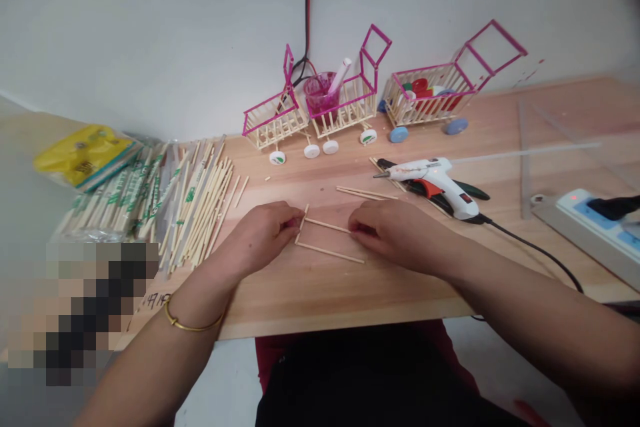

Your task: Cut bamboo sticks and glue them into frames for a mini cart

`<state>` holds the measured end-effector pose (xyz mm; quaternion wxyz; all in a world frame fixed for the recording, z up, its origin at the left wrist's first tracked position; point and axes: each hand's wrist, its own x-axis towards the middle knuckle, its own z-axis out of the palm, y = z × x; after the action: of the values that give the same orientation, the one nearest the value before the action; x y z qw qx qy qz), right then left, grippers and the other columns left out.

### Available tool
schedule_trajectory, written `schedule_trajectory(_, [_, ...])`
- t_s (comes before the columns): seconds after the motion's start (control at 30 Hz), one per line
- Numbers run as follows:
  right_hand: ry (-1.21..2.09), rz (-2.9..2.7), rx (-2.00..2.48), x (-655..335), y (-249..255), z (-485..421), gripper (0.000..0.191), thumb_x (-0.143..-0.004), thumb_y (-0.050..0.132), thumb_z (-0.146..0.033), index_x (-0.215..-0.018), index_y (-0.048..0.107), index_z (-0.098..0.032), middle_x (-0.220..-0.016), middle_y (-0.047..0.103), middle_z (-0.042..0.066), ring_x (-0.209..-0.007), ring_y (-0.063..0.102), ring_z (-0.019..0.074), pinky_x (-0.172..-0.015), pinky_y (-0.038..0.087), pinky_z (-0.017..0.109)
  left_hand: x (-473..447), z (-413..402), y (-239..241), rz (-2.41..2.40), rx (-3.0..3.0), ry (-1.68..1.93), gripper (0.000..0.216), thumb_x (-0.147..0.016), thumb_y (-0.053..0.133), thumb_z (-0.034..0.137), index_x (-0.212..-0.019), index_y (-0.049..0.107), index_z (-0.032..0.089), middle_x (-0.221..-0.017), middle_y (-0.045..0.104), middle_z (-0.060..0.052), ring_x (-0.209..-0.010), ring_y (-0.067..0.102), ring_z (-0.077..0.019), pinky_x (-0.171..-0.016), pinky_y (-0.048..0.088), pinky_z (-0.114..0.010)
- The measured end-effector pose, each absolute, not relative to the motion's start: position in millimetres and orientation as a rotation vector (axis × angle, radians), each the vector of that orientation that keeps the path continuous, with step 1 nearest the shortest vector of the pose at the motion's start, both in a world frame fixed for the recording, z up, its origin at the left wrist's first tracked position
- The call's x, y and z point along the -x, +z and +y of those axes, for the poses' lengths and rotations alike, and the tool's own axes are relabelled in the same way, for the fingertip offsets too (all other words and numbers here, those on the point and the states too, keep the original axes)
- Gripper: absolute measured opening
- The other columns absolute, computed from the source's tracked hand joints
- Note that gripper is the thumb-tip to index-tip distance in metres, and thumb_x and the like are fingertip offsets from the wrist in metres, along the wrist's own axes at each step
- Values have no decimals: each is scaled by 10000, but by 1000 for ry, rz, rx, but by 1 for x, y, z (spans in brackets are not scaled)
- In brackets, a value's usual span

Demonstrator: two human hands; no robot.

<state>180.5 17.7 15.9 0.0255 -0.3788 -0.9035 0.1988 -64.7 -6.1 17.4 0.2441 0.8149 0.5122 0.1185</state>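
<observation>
My left hand (273, 232) pinches a short wooden stick (302, 225) that stands crosswise at the left. Two longer sticks meet that short one at about right angles, forming a three-sided frame just above the table. Of these, the far stick (327, 225) runs to my right hand (387, 230), whose thumb and fingers close on its right end. The near stick (331, 253) has its right end free. Beyond my right hand lie a few loose sticks (363, 193) and a white glue gun (440, 183) with an orange trigger.
Three small stick carts with purple rims stand along the wall: left (275, 123), middle (345, 113) and right (433, 97). A purple-stained cup (323, 97) sits by the middle one. Bundled sticks (200, 213) and a yellow packet (85, 153) lie left; a power strip (595, 227) lies right.
</observation>
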Motion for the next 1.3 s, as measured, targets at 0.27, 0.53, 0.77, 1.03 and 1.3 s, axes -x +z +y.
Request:
schedule_trajectory(0.27, [626, -2783, 1180, -180, 16, 18, 183, -877, 486, -212, -813, 655, -185, -858, 697, 57, -797, 599, 197, -673, 382, 296, 65, -7, 18, 1412, -2216, 326, 209, -862, 506, 179, -969, 683, 202, -932, 687, -35, -855, 624, -166, -761, 470, -279])
schedule_trajectory(0.53, [610, -2776, 1179, -180, 16, 18, 182, -886, 480, -207, -814, 645, -181, -861, 693, 48, -808, 596, 194, -675, 379, 287, 65, -7, 18, 1398, -2218, 331, 208, -864, 514, 174, -979, 684, 204, -922, 684, -33, -846, 619, -162, -752, 464, -275])
schedule_trajectory(0.77, [594, -2776, 1160, -180, 15, 18, 180, -884, 479, -212, -809, 641, -184, -860, 691, 50, -792, 592, 188, -660, 373, 284, 64, -7, 20, 1406, -2231, 309, 190, -864, 514, 170, -945, 684, 193, -903, 677, -37, -842, 614, -165, -755, 462, -281])
schedule_trajectory(1.03, [566, -2766, 1193, -179, 15, 18, 179, -879, 487, -222, -800, 645, -190, -840, 687, 51, -782, 594, 190, -653, 367, 280, 64, -7, 19, 1401, -2241, 301, 181, -876, 507, 186, -944, 674, 189, -924, 677, -43, -860, 614, -172, -766, 460, -285])
schedule_trajectory(1.3, [572, -2754, 1169, -180, 11, 19, 161, -876, 493, -228, -809, 636, -195, -863, 692, 44, -790, 593, 195, -660, 372, 287, 64, -8, 21, 1401, -2249, 280, 148, -890, 514, 241, -821, 625, 170, -811, 621, -23, -752, 560, -149, -690, 417, -272])
